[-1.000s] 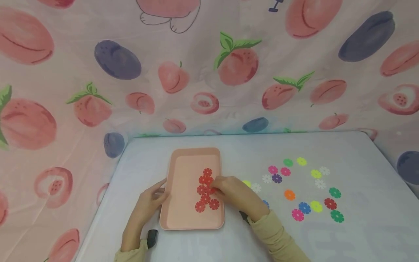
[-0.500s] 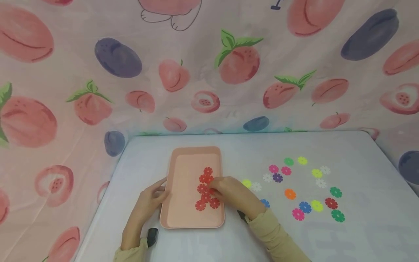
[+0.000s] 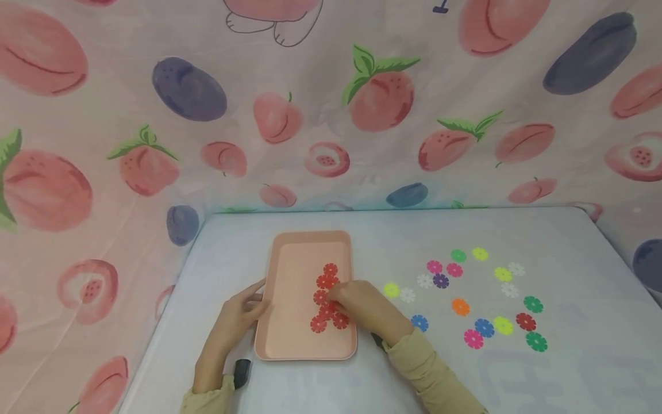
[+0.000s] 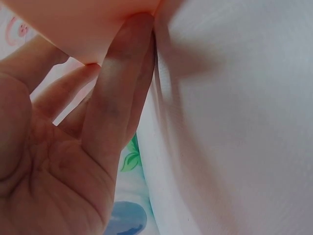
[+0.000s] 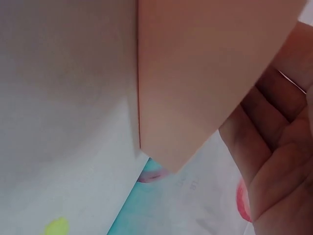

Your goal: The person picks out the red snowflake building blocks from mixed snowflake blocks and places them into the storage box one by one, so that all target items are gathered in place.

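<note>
A shallow pink tray (image 3: 289,345) lies on the table. Several red notched plastic building discs (image 3: 318,324) are bunched in its right half. My left hand (image 3: 235,322) holds the tray's left side, thumb at the rim and fingers against the outer wall (image 4: 98,29). Reaching over the right rim, my right hand (image 3: 364,307) has its curled fingertips down among the red discs, pinching one that they largely cover. The right wrist view shows only the tray's outer wall (image 5: 195,73) and part of that hand; the fingertips are hidden behind the wall.
Loose notched discs in several colours lie scattered to the right, among them an orange disc (image 3: 460,307), a purple disc (image 3: 441,280) and a dark red disc (image 3: 526,321). A fruit-patterned cloth (image 3: 310,115) hangs behind the white table (image 3: 414,379).
My right hand has shifted very slightly to the left over the red discs, covering more of the one at its fingertips. The left hand stays at the tray's side.
</note>
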`<state>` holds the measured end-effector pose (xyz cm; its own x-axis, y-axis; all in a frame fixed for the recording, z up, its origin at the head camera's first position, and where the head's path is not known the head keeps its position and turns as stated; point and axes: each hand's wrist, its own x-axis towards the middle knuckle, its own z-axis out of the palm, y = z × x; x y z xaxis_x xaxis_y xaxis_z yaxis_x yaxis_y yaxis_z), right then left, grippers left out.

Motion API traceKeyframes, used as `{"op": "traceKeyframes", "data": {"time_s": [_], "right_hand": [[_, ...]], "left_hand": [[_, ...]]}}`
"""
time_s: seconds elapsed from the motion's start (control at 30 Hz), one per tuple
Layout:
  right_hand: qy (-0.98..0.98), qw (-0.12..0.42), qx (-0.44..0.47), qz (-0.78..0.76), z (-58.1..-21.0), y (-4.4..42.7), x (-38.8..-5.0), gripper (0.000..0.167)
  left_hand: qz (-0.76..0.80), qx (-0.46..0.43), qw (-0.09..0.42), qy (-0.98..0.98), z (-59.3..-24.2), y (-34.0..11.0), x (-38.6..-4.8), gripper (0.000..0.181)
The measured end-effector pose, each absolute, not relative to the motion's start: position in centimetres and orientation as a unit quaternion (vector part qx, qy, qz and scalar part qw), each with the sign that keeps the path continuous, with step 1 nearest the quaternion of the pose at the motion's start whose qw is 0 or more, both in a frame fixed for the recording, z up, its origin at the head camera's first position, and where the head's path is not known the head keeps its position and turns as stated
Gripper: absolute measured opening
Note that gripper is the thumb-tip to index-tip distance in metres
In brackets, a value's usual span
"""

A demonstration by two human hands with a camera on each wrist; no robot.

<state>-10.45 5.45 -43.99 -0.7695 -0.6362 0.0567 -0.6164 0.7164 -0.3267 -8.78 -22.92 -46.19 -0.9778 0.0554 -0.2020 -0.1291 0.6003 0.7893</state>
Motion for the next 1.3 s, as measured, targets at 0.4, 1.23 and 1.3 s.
{"op": "traceKeyframes", "data": {"time_s": [0.4,1.23,1.3], "right_hand": [[0.923,0.022,-0.344,-0.172,-44.2,5.4,-10.6,0.016],[0.921,0.016,-0.347,-0.175,-43.4,6.1,-9.6,0.029],[0.919,0.008,-0.351,-0.177,-43.4,6.3,-9.5,0.029]], "left_hand": [[0.479,-0.028,0.119,0.869,-46.1,-22.7,-8.7,0.057],[0.470,-0.030,0.121,0.874,-46.0,-22.9,-8.6,0.058],[0.471,-0.031,0.119,0.873,-46.1,-22.9,-8.6,0.058]]}}
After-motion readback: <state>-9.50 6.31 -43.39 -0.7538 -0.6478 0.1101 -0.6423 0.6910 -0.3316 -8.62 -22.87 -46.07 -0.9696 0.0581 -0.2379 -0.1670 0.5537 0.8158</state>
